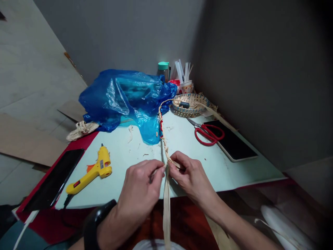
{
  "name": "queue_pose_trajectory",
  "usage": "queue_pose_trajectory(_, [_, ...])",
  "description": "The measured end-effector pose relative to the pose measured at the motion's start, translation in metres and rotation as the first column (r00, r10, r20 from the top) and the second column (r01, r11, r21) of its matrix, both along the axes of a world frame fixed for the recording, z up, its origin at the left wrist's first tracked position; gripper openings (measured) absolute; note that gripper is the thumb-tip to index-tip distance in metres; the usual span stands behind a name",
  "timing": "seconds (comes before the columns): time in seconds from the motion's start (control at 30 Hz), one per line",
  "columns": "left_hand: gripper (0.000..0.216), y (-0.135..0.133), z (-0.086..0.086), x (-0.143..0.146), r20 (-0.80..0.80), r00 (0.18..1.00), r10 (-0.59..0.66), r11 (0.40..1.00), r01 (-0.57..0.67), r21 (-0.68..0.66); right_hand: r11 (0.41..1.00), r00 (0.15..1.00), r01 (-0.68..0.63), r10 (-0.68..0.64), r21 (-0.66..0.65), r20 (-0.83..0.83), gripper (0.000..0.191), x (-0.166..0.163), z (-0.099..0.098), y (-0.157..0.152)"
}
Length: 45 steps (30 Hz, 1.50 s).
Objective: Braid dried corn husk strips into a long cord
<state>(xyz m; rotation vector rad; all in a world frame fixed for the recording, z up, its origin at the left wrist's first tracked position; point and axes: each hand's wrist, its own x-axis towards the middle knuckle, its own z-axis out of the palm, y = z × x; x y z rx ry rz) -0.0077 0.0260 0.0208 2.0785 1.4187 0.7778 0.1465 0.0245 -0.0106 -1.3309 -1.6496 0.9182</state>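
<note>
- While the pale braid [165,147] is pinched at its near end by the fingers of the right hand [191,176], a thin strand [154,171] appears to be pinched by those of the left hand [142,182].
- Beyond the fingers, the braid is stretched over the table [218,172] toward the woven basket [180,111]; below them, a loose strip [167,215] is seen hanging.
- Lightness, pliability and a dry grip are to be expected; fibres might be split by hard tugging.
- It is best held right at the crossing.
</note>
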Motion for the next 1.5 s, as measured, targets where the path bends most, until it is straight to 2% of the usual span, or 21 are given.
queue_pose_trajectory(0.07, [0.018,-0.012,-0.006,0.005,-0.135,0.990,-0.042,0.978,0.068,0.195,1.000,0.999,-0.008,0.007,-0.024,-0.053,0.020,0.001,0.000,0.000])
queue_pose_trajectory(0.17, [0.023,-0.031,-0.021,0.015,-0.330,0.944,-0.025,0.881,0.177,0.439,0.985,0.975,-0.105,0.074,-0.139,-0.211,0.019,0.005,0.003,0.001])
queue_pose_trajectory(0.23, [0.028,-0.039,-0.028,0.021,-0.419,0.908,0.013,0.809,0.237,0.538,0.959,0.940,-0.201,0.130,-0.202,-0.316,0.020,0.008,0.006,0.002])
queue_pose_trajectory(0.3, [0.029,-0.041,-0.028,0.021,-0.436,0.900,0.018,0.788,0.256,0.560,0.947,0.919,-0.246,0.159,-0.207,-0.362,0.018,0.011,0.009,0.002])
queue_pose_trajectory(0.37, [0.024,-0.037,-0.021,0.016,-0.365,0.930,-0.050,0.848,0.232,0.476,0.952,0.918,-0.242,0.163,-0.188,-0.361,0.016,0.013,0.011,0.001])
queue_pose_trajectory(0.43, [0.015,-0.028,-0.010,0.008,-0.202,0.970,-0.135,0.938,0.191,0.290,0.961,0.925,-0.217,0.146,-0.171,-0.351,0.013,0.014,0.012,0.000])
queue_pose_trajectory(0.5, [0.014,-0.014,-0.001,0.002,0.016,0.998,-0.053,0.994,0.051,0.094,0.964,0.926,-0.214,0.149,-0.159,-0.348,0.011,0.014,0.012,-0.001])
queue_pose_trajectory(0.53, [0.011,-0.007,0.001,0.001,0.153,0.988,-0.007,0.997,0.018,-0.070,0.964,0.924,-0.221,0.157,-0.149,-0.350,0.011,0.014,0.013,-0.001])
queue_pose_trajectory(0.57, [0.013,0.000,0.001,0.002,0.310,0.951,0.007,0.967,0.073,-0.246,0.963,0.920,-0.231,0.169,-0.141,-0.353,0.012,0.014,0.013,-0.001])
queue_pose_trajectory(0.6, [0.015,0.006,0.000,0.005,0.457,0.889,0.000,0.899,0.200,-0.389,0.961,0.918,-0.245,0.186,-0.132,-0.350,0.014,0.014,0.013,-0.001])
queue_pose_trajectory(0.67, [0.012,0.015,-0.005,0.012,0.651,0.758,0.048,0.763,0.393,-0.514,0.962,0.925,-0.254,0.210,-0.103,-0.318,0.017,0.016,0.013,-0.001])
queue_pose_trajectory(0.73, [0.009,0.019,-0.009,0.019,0.725,0.679,0.114,0.669,0.487,-0.562,0.972,0.954,-0.225,0.206,-0.067,-0.219,0.017,0.018,0.014,-0.002])
queue_pose_trajectory(0.8, [0.009,0.022,-0.012,0.022,0.725,0.675,0.133,0.634,0.505,-0.586,0.982,0.980,-0.186,0.183,-0.027,-0.074,0.016,0.022,0.016,-0.004])
queue_pose_trajectory(0.87, [0.011,0.023,-0.012,0.022,0.694,0.715,0.087,0.667,0.476,-0.573,0.988,0.986,-0.153,0.153,0.004,0.062,0.015,0.024,0.019,-0.006])
queue_pose_trajectory(0.97, [0.016,0.024,-0.012,0.018,0.624,0.781,0.018,0.766,0.391,-0.510,0.995,0.972,-0.099,0.089,0.034,0.217,0.017,0.026,0.025,-0.010])
queue_pose_trajectory(1.07, [0.021,0.023,-0.015,0.016,0.591,0.803,0.071,0.809,0.301,-0.505,0.993,0.964,-0.060,0.031,0.104,0.263,0.018,0.026,0.029,-0.012])
queue_pose_trajectory(1.17, [0.026,0.021,-0.018,0.017,0.610,0.780,0.141,0.811,0.263,-0.523,0.993,0.987,-0.045,0.028,0.107,0.161,0.019,0.026,0.030,-0.011])
queue_pose_trajectory(1.27, [0.025,0.020,-0.019,0.017,0.640,0.752,0.157,0.794,0.289,-0.535,0.996,0.994,-0.071,0.066,-0.060,-0.086,0.029,0.028,0.026,-0.008])
queue_pose_trajectory(1.37, [0.021,0.021,-0.018,0.016,0.644,0.748,0.161,0.772,0.311,-0.554,0.973,0.938,-0.142,0.073,-0.184,-0.339,0.028,0.028,0.018,-0.006])
queue_pose_trajectory(1.43, [0.020,0.022,-0.018,0.016,0.649,0.742,0.170,0.766,0.314,-0.561,0.959,0.914,-0.167,0.064,-0.227,-0.400,0.025,0.026,0.014,-0.006])
queue_pose_trajectory(1.5, [0.019,0.021,-0.019,0.016,0.657,0.730,0.188,0.757,0.318,-0.570,0.959,0.923,-0.156,0.057,-0.236,-0.381,0.025,0.023,0.012,-0.008])
